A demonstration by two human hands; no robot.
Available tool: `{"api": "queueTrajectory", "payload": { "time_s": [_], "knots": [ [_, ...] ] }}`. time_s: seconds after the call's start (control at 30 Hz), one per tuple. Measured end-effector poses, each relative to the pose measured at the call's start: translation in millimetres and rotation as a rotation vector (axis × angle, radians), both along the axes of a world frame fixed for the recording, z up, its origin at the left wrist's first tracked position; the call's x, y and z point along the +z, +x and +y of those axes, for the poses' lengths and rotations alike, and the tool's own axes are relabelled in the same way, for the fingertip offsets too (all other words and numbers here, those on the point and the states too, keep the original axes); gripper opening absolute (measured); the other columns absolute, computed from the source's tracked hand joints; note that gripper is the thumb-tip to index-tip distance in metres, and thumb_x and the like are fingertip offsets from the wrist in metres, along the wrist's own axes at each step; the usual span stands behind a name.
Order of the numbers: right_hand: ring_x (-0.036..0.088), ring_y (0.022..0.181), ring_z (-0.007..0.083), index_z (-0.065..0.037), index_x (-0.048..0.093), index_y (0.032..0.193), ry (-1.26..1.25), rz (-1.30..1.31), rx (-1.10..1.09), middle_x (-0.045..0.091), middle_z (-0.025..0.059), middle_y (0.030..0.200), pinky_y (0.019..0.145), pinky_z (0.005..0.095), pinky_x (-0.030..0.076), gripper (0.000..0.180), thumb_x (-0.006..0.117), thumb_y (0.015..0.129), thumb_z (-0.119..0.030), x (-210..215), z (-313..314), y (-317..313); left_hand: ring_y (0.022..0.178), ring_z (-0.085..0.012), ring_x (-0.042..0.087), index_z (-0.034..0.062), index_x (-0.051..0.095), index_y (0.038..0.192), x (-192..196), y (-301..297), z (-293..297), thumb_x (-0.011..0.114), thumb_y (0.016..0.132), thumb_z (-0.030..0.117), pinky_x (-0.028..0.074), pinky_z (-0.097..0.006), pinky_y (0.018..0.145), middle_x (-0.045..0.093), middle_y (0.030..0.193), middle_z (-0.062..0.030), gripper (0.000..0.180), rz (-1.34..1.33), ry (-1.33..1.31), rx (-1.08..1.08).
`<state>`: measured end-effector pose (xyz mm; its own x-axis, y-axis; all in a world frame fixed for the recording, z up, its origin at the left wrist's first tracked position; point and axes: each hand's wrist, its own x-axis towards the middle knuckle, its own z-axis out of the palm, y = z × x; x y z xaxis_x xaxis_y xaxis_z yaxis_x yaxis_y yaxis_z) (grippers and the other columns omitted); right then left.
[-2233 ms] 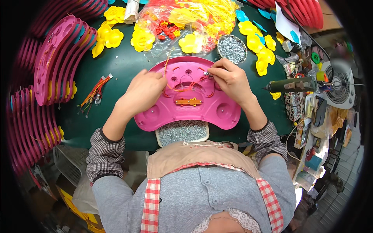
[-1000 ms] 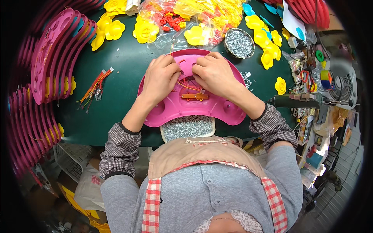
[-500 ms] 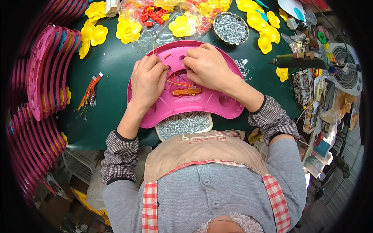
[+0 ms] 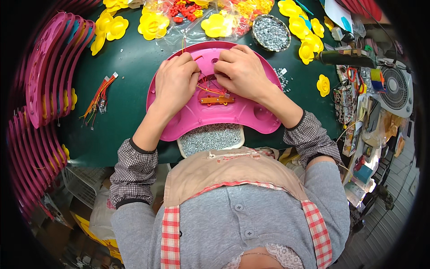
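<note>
A curved pink plastic shell point(image 4: 201, 117) lies hollow side up on the table in front of me. Inside it sits a narrow orange-brown circuit board point(image 4: 217, 100) with thin red and yellow wires point(image 4: 208, 91) running toward my fingers. My left hand point(image 4: 178, 81) pinches at the wires over the shell's left part; its fingertips are partly hidden. From behind that hand a yellow wire point(image 4: 184, 44) with a small white plug sticks out past the far rim. My right hand point(image 4: 244, 72) is closed beside it, fingertips bent down near the middle; what they grip is hidden.
A tray of screws point(image 4: 211, 136) stands under the shell's near edge, a round bowl of small metal parts point(image 4: 271, 33) beyond it. Loose wire bundles point(image 4: 101, 98) lie left. Pink shells point(image 4: 42, 85) are stacked far left. A green-handled tool point(image 4: 345, 58) and a fan point(image 4: 396, 87) are right.
The view has turned slightly. Both hands stay at the middle of the shell with only small finger movements; the shell keeps its place on the table.
</note>
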<state>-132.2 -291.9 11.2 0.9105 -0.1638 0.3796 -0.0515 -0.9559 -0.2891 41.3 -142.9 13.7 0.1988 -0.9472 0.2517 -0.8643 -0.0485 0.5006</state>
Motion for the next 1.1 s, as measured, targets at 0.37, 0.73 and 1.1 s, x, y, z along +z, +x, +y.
{"api": "queueTrajectory", "payload": {
  "time_s": [0.37,0.73,1.1],
  "knots": [
    [0.068,0.07,0.0253,-0.003,0.071,0.093,0.54,0.023,-0.2,0.067,0.0095,0.081,0.066,0.0362,0.055,0.012,0.072,0.083,-0.011,38,13,-39,0.108,-0.0289,0.06,0.0075,0.072,0.12,15,-6,37,0.074,0.083,0.01,0.048,-0.043,0.094,0.062,0.115,-0.0094,0.037,-0.033,0.007,-0.105],
    [0.07,0.074,0.0322,0.002,0.073,0.107,0.616,0.143,-0.214,0.071,0.0164,0.086,0.071,0.0419,0.056,0.021,0.072,0.09,-0.011,28,35,-67,0.086,-0.0331,0.065,0.0021,0.066,0.097,11,-27,16,0.073,0.089,0.01,0.052,-0.043,0.077,0.065,0.091,-0.0141,0.013,0.205,0.018,-0.054],
    [0.073,0.065,0.0346,-0.007,0.075,0.085,0.247,0.264,-0.356,0.072,0.0153,0.071,0.058,0.0486,0.056,0.034,0.075,0.082,-0.041,5,66,-7,0.082,-0.0378,0.069,0.0009,0.062,0.097,10,-28,22,0.07,0.095,0.008,0.052,-0.046,0.071,0.069,0.086,-0.0181,0.011,0.365,0.027,0.044]
  ]
}}
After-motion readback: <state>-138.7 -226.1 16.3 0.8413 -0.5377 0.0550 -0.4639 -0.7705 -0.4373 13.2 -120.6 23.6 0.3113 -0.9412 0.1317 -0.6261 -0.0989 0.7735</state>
